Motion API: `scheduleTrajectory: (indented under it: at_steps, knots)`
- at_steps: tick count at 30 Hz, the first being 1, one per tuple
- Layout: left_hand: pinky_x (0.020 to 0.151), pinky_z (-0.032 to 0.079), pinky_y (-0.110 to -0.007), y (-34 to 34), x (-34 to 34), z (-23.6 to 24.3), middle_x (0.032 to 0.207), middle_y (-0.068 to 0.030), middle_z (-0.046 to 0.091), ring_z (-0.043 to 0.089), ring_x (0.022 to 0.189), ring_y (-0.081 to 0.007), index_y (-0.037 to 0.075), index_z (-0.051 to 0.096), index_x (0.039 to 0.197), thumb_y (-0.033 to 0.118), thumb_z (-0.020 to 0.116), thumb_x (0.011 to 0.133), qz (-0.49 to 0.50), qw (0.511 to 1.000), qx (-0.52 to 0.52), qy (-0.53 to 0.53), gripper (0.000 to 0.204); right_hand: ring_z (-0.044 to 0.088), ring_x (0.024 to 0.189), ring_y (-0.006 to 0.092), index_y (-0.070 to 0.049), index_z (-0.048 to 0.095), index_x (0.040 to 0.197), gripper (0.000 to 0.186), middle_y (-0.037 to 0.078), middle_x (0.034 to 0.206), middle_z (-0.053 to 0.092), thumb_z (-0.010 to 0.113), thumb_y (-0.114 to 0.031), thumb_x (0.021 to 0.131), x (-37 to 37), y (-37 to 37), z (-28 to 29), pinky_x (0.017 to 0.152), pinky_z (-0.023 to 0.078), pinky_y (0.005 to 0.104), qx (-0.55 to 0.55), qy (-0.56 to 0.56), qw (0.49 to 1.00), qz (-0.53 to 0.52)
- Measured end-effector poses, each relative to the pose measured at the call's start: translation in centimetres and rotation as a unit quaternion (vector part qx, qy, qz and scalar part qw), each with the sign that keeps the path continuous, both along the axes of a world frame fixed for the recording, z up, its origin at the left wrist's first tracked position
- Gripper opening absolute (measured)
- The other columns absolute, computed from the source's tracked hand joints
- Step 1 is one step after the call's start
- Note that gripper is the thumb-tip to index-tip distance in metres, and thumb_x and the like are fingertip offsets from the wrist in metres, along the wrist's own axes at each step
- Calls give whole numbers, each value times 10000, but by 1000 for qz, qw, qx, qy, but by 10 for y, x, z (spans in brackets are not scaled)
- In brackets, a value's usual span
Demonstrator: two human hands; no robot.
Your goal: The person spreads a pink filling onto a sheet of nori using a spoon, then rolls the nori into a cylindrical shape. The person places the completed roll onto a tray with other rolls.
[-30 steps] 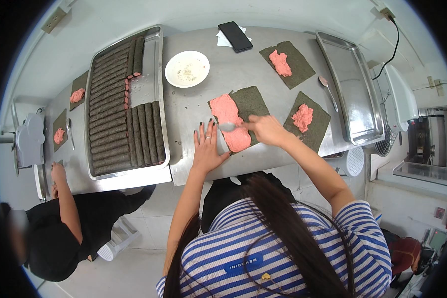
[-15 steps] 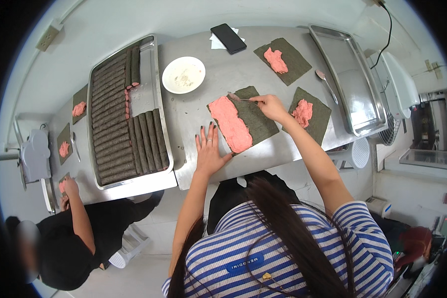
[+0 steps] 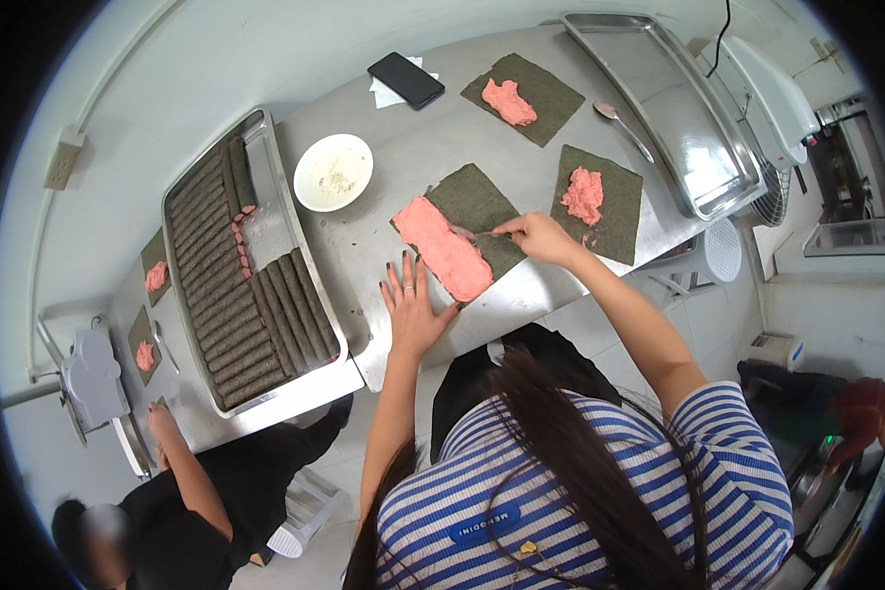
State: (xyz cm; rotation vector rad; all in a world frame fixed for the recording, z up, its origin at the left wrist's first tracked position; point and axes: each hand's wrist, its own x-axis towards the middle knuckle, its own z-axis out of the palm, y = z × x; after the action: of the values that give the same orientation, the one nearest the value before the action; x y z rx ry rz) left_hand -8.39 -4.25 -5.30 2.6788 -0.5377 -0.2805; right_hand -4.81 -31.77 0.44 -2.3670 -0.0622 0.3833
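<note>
A bowl [image 3: 333, 172] sits between the tray of rolls [image 3: 241, 285] and seaweed sheet [image 3: 472, 221].

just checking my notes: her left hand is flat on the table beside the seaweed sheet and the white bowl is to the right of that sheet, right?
Not quite. The head view shows the white bowl to the left of the seaweed sheet, beside the tray of rolls. The left hand does lie flat on the table beside the sheet.

Steel table [image 3: 403, 162] bears seaweed sheets [image 3: 472, 202], trays [image 3: 275, 187], bowl [image 3: 333, 172], phone [image 3: 406, 80].
</note>
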Motion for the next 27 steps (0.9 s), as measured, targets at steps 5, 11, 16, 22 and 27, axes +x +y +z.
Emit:
scheduleTrajectory:
  at_steps: [5,11,16,22,27]
  knots:
    - [1133,50,-595,-3,1,3,1581,-148,109,43,1441,-431,38,221,1486,463,728,702,-1,1000,3,-3,1025,641,839,379,-116,721,1044,368,191,919,680,512,-41,750,-38,-12,-1,799,500,440,-6,-17,1000,2]
    - [1135,48,-590,-4,0,9,1584,-146,94,35,1443,-427,36,223,1485,468,721,716,1,1000,8,11,1013,654,842,356,-93,718,1038,361,189,912,683,523,-32,740,-61,-34,16,792,503,434,50,6,999,3]
    - [1135,50,-595,-2,-1,8,1583,-148,97,33,1442,-429,46,217,1489,471,722,717,0,1000,16,6,1016,640,856,348,-108,713,1054,367,166,929,685,521,-35,750,-25,-19,36,775,497,434,24,32,999,-13]
    - [1132,61,-601,-2,0,4,1580,-150,110,48,1440,-432,54,195,1497,470,726,714,-7,1000,5,-7,1033,628,843,337,-144,719,1054,363,123,874,651,520,-38,770,25,0,3,726,489,454,-83,-173,979,69]
    - [1127,63,-606,1,-1,-3,1584,-147,87,35,1440,-434,63,158,1504,442,736,696,-5,1000,-7,-14,1063,634,849,322,-157,727,1044,382,105,878,644,525,-28,747,28,7,15,716,491,457,-143,-133,970,142]
